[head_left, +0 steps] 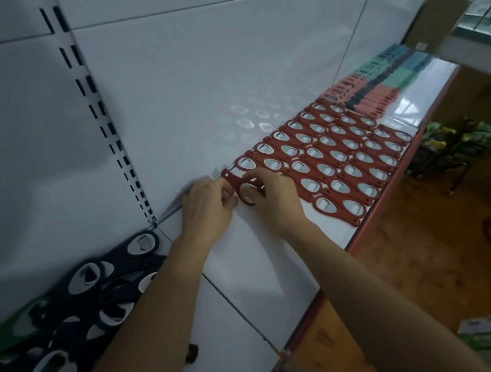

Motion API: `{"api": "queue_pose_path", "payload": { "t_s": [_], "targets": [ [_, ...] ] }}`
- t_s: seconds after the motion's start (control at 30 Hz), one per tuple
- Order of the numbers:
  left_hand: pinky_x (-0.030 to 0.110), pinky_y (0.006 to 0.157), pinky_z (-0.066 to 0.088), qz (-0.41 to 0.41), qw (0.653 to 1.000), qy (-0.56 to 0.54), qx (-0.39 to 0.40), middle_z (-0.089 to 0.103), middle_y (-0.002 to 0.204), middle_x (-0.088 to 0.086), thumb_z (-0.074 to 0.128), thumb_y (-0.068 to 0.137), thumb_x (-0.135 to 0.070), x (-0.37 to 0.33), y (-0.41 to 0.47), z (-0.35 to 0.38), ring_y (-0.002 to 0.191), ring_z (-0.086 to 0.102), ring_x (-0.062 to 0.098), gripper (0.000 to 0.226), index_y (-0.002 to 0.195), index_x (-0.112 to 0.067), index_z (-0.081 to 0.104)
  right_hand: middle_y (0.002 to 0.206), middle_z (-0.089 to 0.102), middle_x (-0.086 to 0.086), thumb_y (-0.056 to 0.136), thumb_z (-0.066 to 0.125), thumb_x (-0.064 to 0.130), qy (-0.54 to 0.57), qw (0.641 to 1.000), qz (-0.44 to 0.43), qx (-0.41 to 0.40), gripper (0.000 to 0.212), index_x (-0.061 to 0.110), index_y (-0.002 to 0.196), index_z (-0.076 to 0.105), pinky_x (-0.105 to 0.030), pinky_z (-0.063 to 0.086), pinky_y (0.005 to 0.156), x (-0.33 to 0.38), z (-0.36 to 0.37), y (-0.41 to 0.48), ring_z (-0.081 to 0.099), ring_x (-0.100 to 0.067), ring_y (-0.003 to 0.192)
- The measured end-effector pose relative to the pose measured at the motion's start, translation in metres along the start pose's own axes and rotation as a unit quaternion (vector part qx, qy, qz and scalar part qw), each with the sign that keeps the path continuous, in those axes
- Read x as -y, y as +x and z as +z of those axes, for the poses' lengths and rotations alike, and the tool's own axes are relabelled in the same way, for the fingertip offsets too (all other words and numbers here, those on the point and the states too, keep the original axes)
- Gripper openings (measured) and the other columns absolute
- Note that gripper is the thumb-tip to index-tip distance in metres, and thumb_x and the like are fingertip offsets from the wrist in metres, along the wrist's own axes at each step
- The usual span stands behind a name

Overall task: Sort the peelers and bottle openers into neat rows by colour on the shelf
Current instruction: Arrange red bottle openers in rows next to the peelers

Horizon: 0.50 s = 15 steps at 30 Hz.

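Both hands are working one red bottle opener [234,183] at the near end of the red rows [338,156].

- Left hand [208,206]: fingers are curling in and pinching the opener's left edge around mid-length.
- Right hand [277,195]: thumb and fingers are gripping the ring end from the right.
- Opener's long axis is running diagonally: the narrow handle tip is pointing up-left toward the back panel [172,74], the ring end down-right toward the shelf's front. It is tilting up off the shelf [258,257] rather than lying flat. Can't tell whether the ring end is touching the surface.
- It is sitting just beside the nearest laid red opener, at the back of the shelf.
- Red rows are lying flat and packed tight, touching each other, filling the shelf's depth.
- Beyond them at the far end, peelers [377,89] are lying in pink, green and blue blocks, blurred.
- Near-left, a loose pile of black openers [101,297] is overlapping at mixed angles against the back panel, well apart from the hands.
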State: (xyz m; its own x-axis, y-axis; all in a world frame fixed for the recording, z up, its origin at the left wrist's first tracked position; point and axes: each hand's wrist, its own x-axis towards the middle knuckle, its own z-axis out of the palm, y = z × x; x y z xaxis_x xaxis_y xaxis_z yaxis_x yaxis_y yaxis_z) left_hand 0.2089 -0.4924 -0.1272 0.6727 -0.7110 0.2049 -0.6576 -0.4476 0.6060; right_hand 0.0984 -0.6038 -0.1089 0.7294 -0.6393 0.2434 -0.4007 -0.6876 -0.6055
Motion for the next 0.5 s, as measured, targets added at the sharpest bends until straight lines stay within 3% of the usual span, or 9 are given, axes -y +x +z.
{"api": "queue_pose_path", "payload": {
  "t_s": [0.17, 0.27, 0.37, 0.5],
  "targets": [
    [0.044, 0.084, 0.054, -0.015, 1.000, -0.014, -0.009, 0.064, 0.091, -0.006, 0.079, 0.087, -0.024, 0.001, 0.001, 0.002, 0.091, 0.064, 0.020, 0.020, 0.098, -0.024, 0.062, 0.127, 0.058, 0.001, 0.096, 0.069, 0.025, -0.008, 0.998, 0.031, -0.058, 0.033, 0.021, 0.128, 0.065, -0.032, 0.052, 0.087, -0.007, 0.010, -0.012, 0.061, -0.017, 0.101],
    [0.042, 0.089, 0.050, 0.053, 0.998, -0.006, -0.023, 0.063, 0.106, -0.004, 0.078, 0.086, -0.025, -0.003, 0.000, 0.006, 0.105, 0.059, 0.023, 0.025, 0.107, -0.024, 0.066, 0.120, 0.060, 0.002, 0.095, 0.068, 0.019, 0.021, 0.995, 0.039, -0.085, 0.025, 0.020, 0.119, 0.067, -0.029, 0.055, 0.083, -0.008, 0.005, -0.018, 0.061, -0.010, 0.094],
    [0.043, 0.098, 0.042, 0.069, 0.997, 0.038, -0.011, 0.058, 0.121, -0.007, 0.070, 0.089, -0.042, -0.012, -0.006, 0.015, 0.116, 0.054, 0.019, 0.028, 0.113, -0.029, 0.068, 0.110, 0.066, 0.002, 0.094, 0.062, 0.006, 0.008, 0.994, 0.044, -0.098, 0.023, 0.017, 0.114, 0.068, -0.020, 0.053, 0.078, -0.011, -0.007, -0.025, 0.059, -0.008, 0.091],
    [0.044, 0.103, 0.033, 0.048, 0.995, 0.080, -0.020, 0.051, 0.131, -0.006, 0.067, 0.090, -0.046, -0.020, -0.006, 0.025, 0.125, 0.049, 0.018, 0.035, 0.121, -0.030, 0.067, 0.107, 0.065, 0.000, 0.099, 0.055, 0.010, -0.104, 0.994, 0.015, -0.019, 0.020, 0.016, 0.110, 0.070, -0.023, 0.046, 0.076, -0.026, -0.025, -0.033, 0.054, -0.012, 0.092]
  ]
}}
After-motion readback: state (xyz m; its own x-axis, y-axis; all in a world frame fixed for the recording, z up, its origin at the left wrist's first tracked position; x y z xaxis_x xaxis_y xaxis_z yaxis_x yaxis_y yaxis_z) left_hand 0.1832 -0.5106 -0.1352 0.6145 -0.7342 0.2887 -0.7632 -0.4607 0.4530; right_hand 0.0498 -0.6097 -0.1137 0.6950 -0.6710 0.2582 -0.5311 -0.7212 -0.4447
